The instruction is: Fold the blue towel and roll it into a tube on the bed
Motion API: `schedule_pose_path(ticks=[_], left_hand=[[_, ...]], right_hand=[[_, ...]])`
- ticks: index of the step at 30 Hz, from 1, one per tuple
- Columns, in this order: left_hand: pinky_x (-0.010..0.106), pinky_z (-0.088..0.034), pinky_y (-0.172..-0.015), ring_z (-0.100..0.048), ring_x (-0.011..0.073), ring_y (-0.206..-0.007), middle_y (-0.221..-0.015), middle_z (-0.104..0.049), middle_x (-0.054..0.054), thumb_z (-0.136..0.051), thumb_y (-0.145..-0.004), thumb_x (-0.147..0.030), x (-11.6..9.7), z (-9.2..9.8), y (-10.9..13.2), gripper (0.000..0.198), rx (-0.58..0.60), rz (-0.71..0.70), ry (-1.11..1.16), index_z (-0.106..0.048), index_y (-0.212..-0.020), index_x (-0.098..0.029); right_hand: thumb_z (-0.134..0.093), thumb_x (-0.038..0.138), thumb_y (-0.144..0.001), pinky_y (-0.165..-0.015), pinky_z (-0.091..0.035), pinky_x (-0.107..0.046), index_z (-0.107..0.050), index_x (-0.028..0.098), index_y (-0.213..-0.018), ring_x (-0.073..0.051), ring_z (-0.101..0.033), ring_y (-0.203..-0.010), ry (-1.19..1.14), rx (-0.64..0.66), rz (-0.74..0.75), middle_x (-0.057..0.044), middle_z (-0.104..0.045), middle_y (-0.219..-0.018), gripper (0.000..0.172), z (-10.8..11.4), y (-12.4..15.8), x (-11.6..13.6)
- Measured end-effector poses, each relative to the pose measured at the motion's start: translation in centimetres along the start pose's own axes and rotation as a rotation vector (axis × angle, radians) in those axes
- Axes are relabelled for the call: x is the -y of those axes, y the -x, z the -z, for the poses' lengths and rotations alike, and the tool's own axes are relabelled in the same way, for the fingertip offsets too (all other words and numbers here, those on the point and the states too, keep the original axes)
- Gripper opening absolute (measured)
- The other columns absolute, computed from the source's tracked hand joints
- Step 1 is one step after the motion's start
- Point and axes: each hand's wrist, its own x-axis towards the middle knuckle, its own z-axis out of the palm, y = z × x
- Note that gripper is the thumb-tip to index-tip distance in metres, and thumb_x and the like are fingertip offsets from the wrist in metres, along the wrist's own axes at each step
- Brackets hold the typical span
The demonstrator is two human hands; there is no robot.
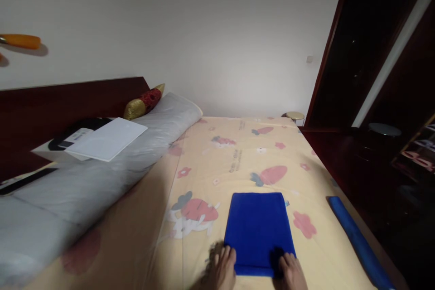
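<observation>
The folded blue cloth [259, 231] lay flat on the sheet [204, 167], the left hand [224, 266] and right hand [292, 272] at its near corners, fingers curled, their grip impossible to tell; an uneven pull seemed liable to skew its edges or ruck the sheet

Item: bedsheet [234, 186], lettering [235, 161] in two places, sideways to me, too blurred to read. Item: white label [79, 134] beside white board [110, 139], marks too small for me. Item: small tag [287, 203] at blue cloth [260, 231] edge, illegible.
</observation>
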Motion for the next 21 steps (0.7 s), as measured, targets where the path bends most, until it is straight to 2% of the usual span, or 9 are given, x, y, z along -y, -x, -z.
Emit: schedule_pose_path(ticks=[2, 4, 7, 10, 13, 15, 17, 19, 21], left_hand=[[0.040, -0.046, -0.095, -0.063, 0.0198, -0.106, -0.111, -0.072, -0.001, -0.043, -0.069, -0.008, -3.0, -2.7, 0.5, 0.048, -0.034, -0.049, 0.042, -0.063, -0.105, -0.033], [0.038, -0.049, -0.091, -0.065, 0.0200, -0.104, -0.111, -0.074, -0.001, -0.043, -0.069, -0.007, -5.5, -5.0, 0.8, 0.050, -0.127, -0.099, 0.057, -0.063, -0.107, -0.034], [0.035, -0.053, -0.085, -0.067, 0.0190, -0.101, -0.108, -0.075, 0.001, -0.043, -0.073, -0.008, -7.2, -6.1, 0.7, 0.048, -0.255, -0.170, 0.068, -0.064, -0.108, -0.031], [0.028, -0.055, -0.082, -0.068, 0.0129, -0.094, -0.102, -0.075, -0.002, -0.044, -0.082, -0.013, -6.2, -4.5, 0.3, 0.034, -0.212, -0.158, 0.161, -0.065, -0.101, -0.032], [0.026, -0.056, -0.084, -0.068, 0.0111, -0.099, -0.110, -0.074, -0.003, -0.044, -0.087, -0.019, -3.4, -2.2, 0.2, 0.031, -0.167, -0.132, 0.164, -0.063, -0.107, -0.033], [0.028, -0.057, -0.085, -0.068, 0.0124, -0.102, -0.113, -0.074, -0.002, -0.046, -0.087, -0.022, -1.6, -1.3, 0.5, 0.031, -0.198, -0.134, 0.094, -0.062, -0.112, -0.033], [0.030, -0.058, -0.082, -0.069, 0.0144, -0.100, -0.111, -0.075, -0.003, -0.050, -0.087, -0.025, -0.6, -1.2, 0.9, 0.029, -0.257, -0.127, 0.012, -0.063, -0.111, -0.034], [0.030, -0.058, -0.080, -0.070, 0.0155, -0.097, -0.107, -0.076, -0.002, -0.051, -0.086, -0.024, -1.1, -1.8, 1.1, 0.028, -0.312, -0.106, -0.031, -0.064, -0.109, -0.033], [0.028, -0.058, -0.082, -0.070, 0.0138, -0.096, -0.103, -0.077, -0.003, -0.047, -0.086, -0.018, -2.9, -2.8, 1.1, 0.031, -0.344, -0.122, 0.008, -0.065, -0.107, -0.032]], right_hand=[[-0.056, 0.016, -0.056, -0.075, -0.046, -0.041, -0.060, 0.027, -0.081, -0.027, -0.062, -0.085, -0.004, -0.107, -0.015, -0.007, -0.070, -0.088, 0.027, -2.0, 0.0, 2.8], [-0.052, 0.012, -0.056, -0.074, -0.044, -0.039, -0.058, 0.027, -0.079, -0.025, -0.060, -0.083, -0.071, -0.091, -0.033, -0.004, -0.067, -0.085, 0.028, -3.6, -0.2, 5.1], [-0.052, 0.013, -0.062, -0.071, -0.043, -0.033, -0.058, 0.027, -0.079, -0.019, -0.058, -0.076, -0.173, -0.033, 0.023, 0.001, -0.065, -0.080, 0.024, -4.6, -0.6, 6.5], [-0.051, 0.016, -0.071, -0.072, -0.042, -0.033, -0.060, 0.028, -0.084, -0.018, -0.057, -0.077, -0.187, -0.041, 0.021, 0.001, -0.066, -0.081, 0.019, -4.4, -0.3, 5.4], [-0.051, 0.020, -0.078, -0.076, -0.043, -0.037, -0.061, 0.030, -0.099, -0.021, -0.059, -0.086, -0.163, -0.092, -0.009, -0.002, -0.069, -0.095, 0.025, -3.9, 0.8, 2.5], [-0.054, 0.021, -0.079, -0.080, -0.043, -0.040, -0.060, 0.031, -0.107, -0.024, -0.060, -0.092, -0.108, -0.158, -0.031, -0.003, -0.070, -0.103, 0.031, -3.7, 1.7, 0.5], [-0.056, 0.021, -0.078, -0.083, -0.044, -0.042, -0.061, 0.032, -0.109, -0.025, -0.061, -0.095, -0.043, -0.212, -0.054, -0.004, -0.071, -0.105, 0.034, -3.7, 2.3, -0.6], [-0.056, 0.020, -0.077, -0.084, -0.045, -0.042, -0.061, 0.031, -0.109, -0.025, -0.062, -0.096, -0.030, -0.226, -0.049, -0.004, -0.072, -0.105, 0.034, -4.0, 2.3, -0.1], [-0.055, 0.019, -0.078, -0.081, -0.048, -0.037, -0.060, 0.031, -0.109, -0.021, -0.064, -0.094, -0.103, -0.197, 0.040, -0.002, -0.072, -0.103, 0.034, -4.2, 1.7, 1.7]])
